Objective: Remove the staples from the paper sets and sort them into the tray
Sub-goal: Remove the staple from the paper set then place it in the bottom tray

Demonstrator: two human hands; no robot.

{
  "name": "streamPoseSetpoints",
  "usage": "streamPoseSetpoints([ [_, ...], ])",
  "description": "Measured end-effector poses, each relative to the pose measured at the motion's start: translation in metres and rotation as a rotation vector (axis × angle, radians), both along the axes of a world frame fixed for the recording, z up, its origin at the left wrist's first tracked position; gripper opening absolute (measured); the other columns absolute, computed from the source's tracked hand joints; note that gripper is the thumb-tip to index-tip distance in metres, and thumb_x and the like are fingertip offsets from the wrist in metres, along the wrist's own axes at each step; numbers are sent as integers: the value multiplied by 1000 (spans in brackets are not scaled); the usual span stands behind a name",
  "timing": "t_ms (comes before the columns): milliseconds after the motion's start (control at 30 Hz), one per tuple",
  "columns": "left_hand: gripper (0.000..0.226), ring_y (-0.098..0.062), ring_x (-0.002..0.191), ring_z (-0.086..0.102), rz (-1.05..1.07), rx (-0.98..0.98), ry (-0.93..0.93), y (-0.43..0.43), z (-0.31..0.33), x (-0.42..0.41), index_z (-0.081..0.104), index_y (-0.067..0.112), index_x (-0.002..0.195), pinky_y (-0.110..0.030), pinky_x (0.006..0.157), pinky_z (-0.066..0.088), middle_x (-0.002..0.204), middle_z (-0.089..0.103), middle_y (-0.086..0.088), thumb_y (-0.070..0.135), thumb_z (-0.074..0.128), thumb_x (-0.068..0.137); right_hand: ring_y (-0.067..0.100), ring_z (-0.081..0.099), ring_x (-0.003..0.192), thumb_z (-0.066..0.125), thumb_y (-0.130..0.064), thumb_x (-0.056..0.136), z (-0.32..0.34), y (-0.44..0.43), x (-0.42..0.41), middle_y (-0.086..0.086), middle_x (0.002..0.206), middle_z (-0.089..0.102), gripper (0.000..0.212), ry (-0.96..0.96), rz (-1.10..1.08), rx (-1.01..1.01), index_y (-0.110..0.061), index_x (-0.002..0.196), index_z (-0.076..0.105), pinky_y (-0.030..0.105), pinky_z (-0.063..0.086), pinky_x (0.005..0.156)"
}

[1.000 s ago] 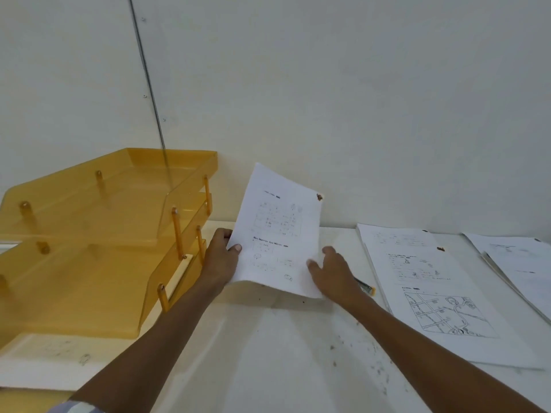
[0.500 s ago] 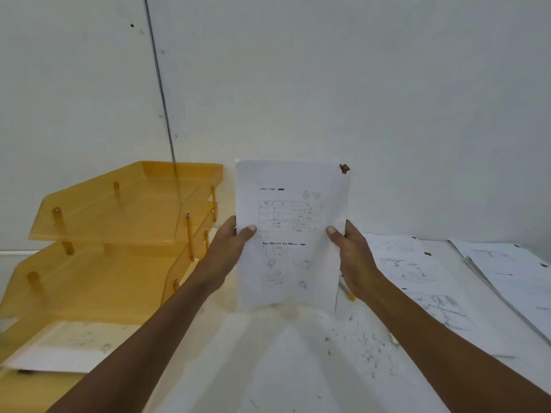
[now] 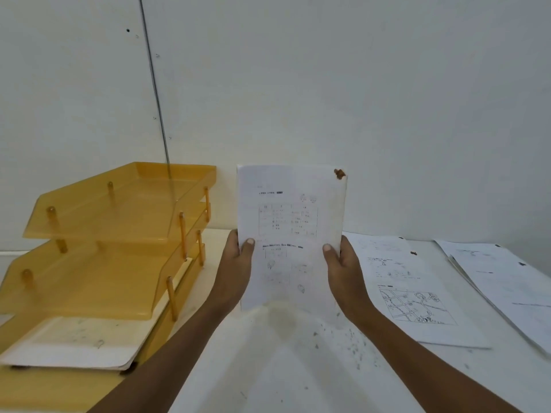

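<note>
Gripping the paper set by its two side edges, the left hand and the right hand held it upright above the table, each thumb pressed on the printed front with the other fingers hidden behind the sheets. A rusty brown mark sat at the set's top corner above the right hand; whether a staple was in it could not be told. Below the hands the white tabletop was dotted with dark specks. Just left of the left hand stood the orange stacked tray, with white sheets lying in its lowest tier. To the right of the right hand a printed set with a map drawing lay flat, and beyond it more papers. Behind everything rose a plain pale wall with a thin dark vertical seam left of the hands.
</note>
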State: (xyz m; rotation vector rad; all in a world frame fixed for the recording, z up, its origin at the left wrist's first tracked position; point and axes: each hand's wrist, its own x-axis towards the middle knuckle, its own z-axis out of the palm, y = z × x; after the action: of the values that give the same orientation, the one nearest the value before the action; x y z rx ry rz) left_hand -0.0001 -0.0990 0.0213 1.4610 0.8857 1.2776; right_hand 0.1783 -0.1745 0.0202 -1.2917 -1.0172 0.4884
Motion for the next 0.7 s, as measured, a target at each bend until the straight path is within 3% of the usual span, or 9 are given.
streamPoseSetpoints([
  [100,17,-11,107,67,-8,25,-23,0,-1,1,48,32,123,-24,73,61,122,65,12,23,41,110,4,65,105,47,-17,106,3,-2,-1,-15,113,65,21,43,3,53,-26,124,52,21,57,84],
  [167,18,-11,110,66,-20,-1,27,-3,-10,1,47,29,126,-20,70,60,123,64,11,23,42,109,-2,63,99,49,-15,105,-5,-6,-3,-21,108,62,20,13,-20,23,-29,118,49,8,53,72],
  [233,20,-12,111,65,-35,-37,66,-6,-19,3,47,24,129,-16,65,58,125,64,6,21,40,110,4,62,102,49,-12,105,-16,-9,-5,-25,105,58,22,-22,-37,-26,-29,119,46,5,50,66],
  [400,19,-10,106,65,-26,-44,31,-9,-17,8,45,25,127,-16,63,58,118,63,9,20,36,111,-10,53,89,47,-3,104,-12,-11,-6,-27,101,51,29,-8,-89,0,-28,119,41,-1,46,64],
  [500,19,-9,105,64,-30,-56,65,-10,-23,10,44,23,128,-15,63,57,121,62,5,22,37,111,-2,58,91,48,-5,104,-17,-12,-5,-26,102,54,29,-2,-93,-62,-30,118,43,9,51,74],
  [633,20,-7,107,63,-42,-87,61,-9,-28,8,43,28,128,-14,61,56,121,61,11,22,35,111,-10,58,90,45,-5,105,-27,-12,-3,-29,103,54,31,-48,-100,-103,-29,125,45,3,47,66],
  [700,23,-8,111,62,-64,-111,82,-5,-25,5,43,30,131,-17,70,57,125,62,12,21,35,111,-14,56,90,43,-6,105,-23,-12,-1,-31,104,54,35,-69,-78,-132,-26,134,48,3,45,67],
])
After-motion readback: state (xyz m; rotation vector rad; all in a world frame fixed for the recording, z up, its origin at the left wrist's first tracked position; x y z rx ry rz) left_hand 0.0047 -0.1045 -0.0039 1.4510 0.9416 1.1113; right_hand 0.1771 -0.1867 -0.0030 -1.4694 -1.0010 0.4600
